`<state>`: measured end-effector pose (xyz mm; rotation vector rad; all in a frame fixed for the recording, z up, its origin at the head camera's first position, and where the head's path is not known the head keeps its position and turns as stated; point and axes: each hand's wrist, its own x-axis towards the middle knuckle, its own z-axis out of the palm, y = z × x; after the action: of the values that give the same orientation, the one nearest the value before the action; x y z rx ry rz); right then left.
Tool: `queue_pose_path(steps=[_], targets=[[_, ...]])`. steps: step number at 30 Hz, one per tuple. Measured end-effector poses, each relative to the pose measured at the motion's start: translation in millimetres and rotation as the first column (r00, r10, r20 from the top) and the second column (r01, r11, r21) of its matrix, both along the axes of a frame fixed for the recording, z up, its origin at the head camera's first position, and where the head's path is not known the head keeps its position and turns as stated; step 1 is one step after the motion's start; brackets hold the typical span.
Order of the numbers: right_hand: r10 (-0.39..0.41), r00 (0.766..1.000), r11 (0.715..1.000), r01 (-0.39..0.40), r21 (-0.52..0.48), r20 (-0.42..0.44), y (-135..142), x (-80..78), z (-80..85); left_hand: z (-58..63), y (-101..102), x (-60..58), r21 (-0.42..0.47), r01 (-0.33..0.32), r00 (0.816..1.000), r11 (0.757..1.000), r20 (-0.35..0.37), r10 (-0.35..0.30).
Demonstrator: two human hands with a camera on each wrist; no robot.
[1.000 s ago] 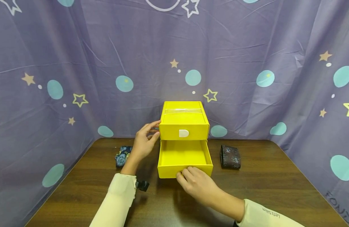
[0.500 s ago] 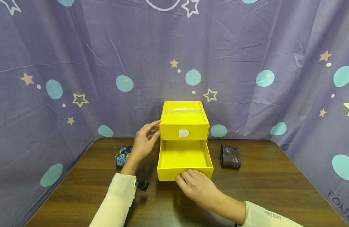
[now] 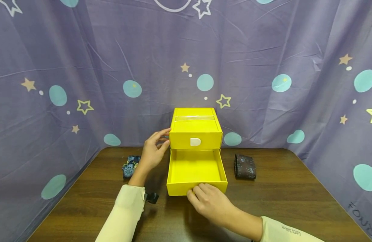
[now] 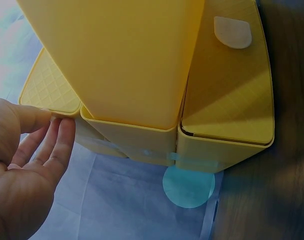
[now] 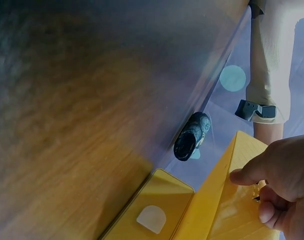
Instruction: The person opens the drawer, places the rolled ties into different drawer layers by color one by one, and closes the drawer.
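Note:
A yellow drawer unit point(image 3: 195, 122) stands at the back of the table with its middle drawer point(image 3: 195, 164) pulled out and nothing inside. My right hand point(image 3: 211, 205) holds that drawer at the middle of its front, thumb and fingers curled at the handle, which the hand mostly hides. At the unit's left side, my left hand point(image 3: 154, 149) touches the upper edge with extended fingers point(image 4: 61, 150). The top drawer point(image 3: 180, 141) is closed and bears a white tab point(image 3: 195, 142). Below the pulled-out one, the bottom drawer point(image 4: 229, 85) is closed too.
A blue flowered folded cloth point(image 3: 130, 167) lies left of the unit, partly behind my left wrist. To the right is a dark flowered folded cloth point(image 3: 245, 167). Clear tape point(image 3: 195, 118) crosses the unit's top. A patterned curtain point(image 3: 249, 67) hangs behind the wooden table point(image 3: 282, 195).
My right hand has drawn the middle drawer a little further out toward me. The left hand stays in place against the unit.

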<state>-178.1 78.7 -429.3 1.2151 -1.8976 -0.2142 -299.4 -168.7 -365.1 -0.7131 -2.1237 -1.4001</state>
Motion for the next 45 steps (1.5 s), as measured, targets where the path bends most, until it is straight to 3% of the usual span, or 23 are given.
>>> queue_pose_path(steps=[3,5,23,34,41,45], targets=[[0.003,1.0,1.0,-0.003,0.004,-0.01,-0.3,1.2,0.3,-0.3,-1.1,0.5,-0.006,-0.006,1.0,1.0,-0.001,0.006],[0.003,1.0,1.0,-0.003,0.01,-0.008,-0.4,2.3,0.5,-6.1,-3.9,-7.2,0.002,-0.002,1.0,1.0,-0.002,0.002],[0.001,0.999,1.0,0.0,0.026,-0.039,-3.7,10.3,4.6,-0.2,-4.9,-10.4,-0.02,-0.003,1.0,1.0,-0.011,0.003],[0.022,0.994,0.999,-0.018,0.033,-0.107,-4.5,9.7,3.0,-1.6,-4.2,-8.9,-0.011,-0.005,1.0,1.0,-0.014,0.005],[0.008,0.998,0.999,-0.005,0.047,-0.055,-5.1,13.9,3.7,-2.1,-3.6,-6.5,0.013,0.015,1.0,1.0,0.0,-0.015],[0.046,0.998,0.999,-0.045,0.026,-0.044,-4.6,17.0,7.3,-5.6,-3.4,-7.0,0.016,0.023,1.0,1.0,0.002,-0.023]])
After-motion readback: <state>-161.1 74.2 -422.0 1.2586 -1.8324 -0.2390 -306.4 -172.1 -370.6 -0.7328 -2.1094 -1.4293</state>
